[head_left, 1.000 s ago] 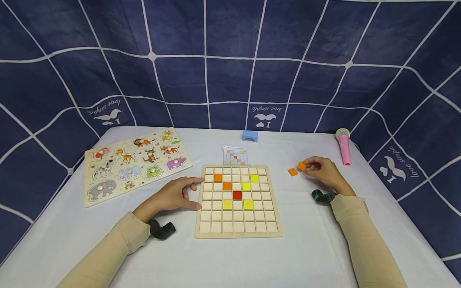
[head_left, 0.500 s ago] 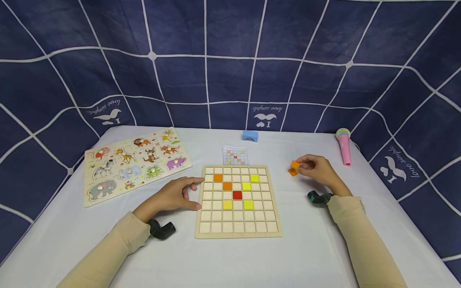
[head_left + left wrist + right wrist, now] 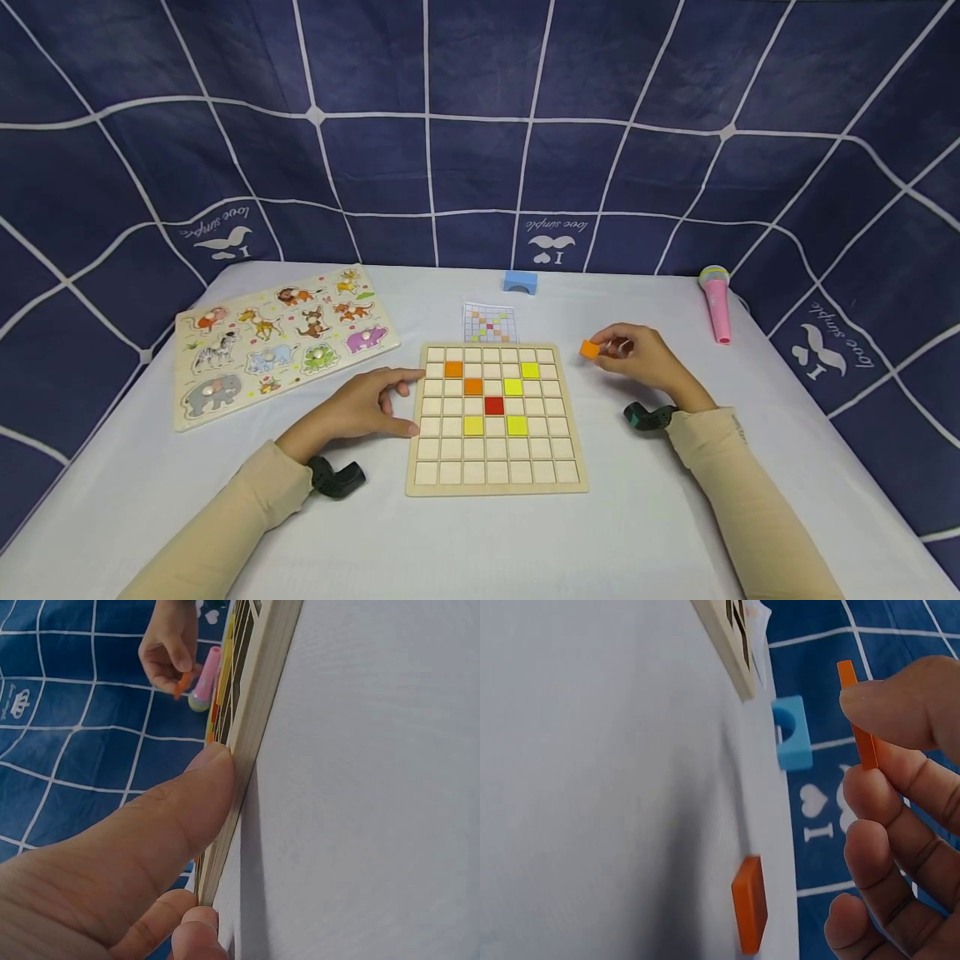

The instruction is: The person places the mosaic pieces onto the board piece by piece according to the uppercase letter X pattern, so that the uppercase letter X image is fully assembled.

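Observation:
In the head view a square wooden grid board [image 3: 452, 450] lies mid-table. Two orange tiles, a red tile [image 3: 494, 406] and several yellow tiles [image 3: 517, 426] sit in its cells. My left hand [image 3: 367, 406] rests at the board's left side, thumb and index finger spread against the edge. Just right of the board's far corner, my right hand [image 3: 637, 357] pinches an orange square tile [image 3: 589, 349] between thumb and fingers, raised over the cloth. Below that hand in the right wrist view, another orange tile [image 3: 750, 904] lies on the table; from the head it is mostly hidden.
A printed pattern card [image 3: 490, 322] lies against the board's far edge, with a blue arch block [image 3: 521, 282] beyond it. An animal peg puzzle [image 3: 285, 342] is at the left. The pink toy microphone [image 3: 717, 308] lies back right, near the dark blue checked curtain [image 3: 480, 167].
My right hand has moved left toward the board with the orange tile, passing over the other orange tile on the table. The left hand has stayed at the board's edge.

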Demonstrator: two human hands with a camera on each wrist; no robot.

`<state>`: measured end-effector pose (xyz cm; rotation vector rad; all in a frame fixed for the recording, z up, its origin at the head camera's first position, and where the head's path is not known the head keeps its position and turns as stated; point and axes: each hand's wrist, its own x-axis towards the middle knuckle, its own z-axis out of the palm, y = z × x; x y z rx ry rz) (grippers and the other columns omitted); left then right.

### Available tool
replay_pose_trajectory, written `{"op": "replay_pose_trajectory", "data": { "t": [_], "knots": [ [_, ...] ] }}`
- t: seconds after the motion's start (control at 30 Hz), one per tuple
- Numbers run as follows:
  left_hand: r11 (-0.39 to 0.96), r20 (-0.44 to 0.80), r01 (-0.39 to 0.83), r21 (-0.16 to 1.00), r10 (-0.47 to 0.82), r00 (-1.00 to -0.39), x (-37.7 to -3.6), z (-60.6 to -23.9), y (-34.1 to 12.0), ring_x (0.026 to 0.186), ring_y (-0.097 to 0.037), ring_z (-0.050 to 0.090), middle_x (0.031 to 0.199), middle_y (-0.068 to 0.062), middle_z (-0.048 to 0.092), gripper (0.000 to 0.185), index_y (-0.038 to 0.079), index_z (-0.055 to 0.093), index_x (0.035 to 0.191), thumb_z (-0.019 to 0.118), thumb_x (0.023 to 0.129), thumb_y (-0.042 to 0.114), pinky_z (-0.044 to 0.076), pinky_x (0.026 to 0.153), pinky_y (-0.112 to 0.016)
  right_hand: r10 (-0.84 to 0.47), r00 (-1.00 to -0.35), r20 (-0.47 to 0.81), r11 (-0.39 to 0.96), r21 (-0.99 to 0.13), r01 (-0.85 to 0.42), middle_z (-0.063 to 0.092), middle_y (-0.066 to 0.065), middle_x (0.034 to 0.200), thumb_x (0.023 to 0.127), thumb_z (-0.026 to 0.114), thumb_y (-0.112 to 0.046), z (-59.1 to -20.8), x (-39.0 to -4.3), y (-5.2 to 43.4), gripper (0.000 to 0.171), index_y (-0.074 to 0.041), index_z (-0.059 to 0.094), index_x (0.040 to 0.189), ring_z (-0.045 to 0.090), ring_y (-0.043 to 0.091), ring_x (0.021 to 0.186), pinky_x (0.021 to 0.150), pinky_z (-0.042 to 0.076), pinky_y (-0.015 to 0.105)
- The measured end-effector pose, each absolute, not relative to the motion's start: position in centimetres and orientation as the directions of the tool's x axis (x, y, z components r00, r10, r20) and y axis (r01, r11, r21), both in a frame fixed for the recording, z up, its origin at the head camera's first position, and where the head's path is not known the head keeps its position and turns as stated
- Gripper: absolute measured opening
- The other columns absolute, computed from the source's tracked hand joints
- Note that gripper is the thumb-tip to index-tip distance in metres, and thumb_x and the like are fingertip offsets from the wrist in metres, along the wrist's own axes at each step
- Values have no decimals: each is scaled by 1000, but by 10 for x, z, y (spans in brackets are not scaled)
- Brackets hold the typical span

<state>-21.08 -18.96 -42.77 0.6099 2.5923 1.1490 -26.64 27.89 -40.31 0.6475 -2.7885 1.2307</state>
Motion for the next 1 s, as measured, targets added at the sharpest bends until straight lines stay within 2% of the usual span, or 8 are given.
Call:
{"op": "replay_pose_trajectory", "data": {
  "t": [0.33,0.73,1.0],
  "knots": [
    [610,-53,276,742,465,-884,-211,-428,-189,77,-18,55,110,-4,60,84,2,62,150,99,78,24,45,67,-28,-447,-865,226,589,-653,-476,74,8,101,87,86,3,-396,-258,254,24,1,79,110,60,28,87,77,50,33],
    [607,-47,282,743,468,-882,-212,-427,-189,77,-18,55,109,-5,59,84,2,62,150,99,77,24,45,68,-28,-538,-810,232,538,-645,-542,76,4,103,86,87,2,-394,-248,231,25,-2,80,109,61,25,89,78,49,35],
    [603,-52,273,750,465,-884,-211,-427,-189,77,-18,54,109,-5,59,84,1,62,150,99,77,22,45,67,-27,-577,-790,206,529,-643,-554,75,-1,100,85,89,-1,-391,-238,216,24,-5,81,107,61,30,86,76,50,38]
  ]
}}
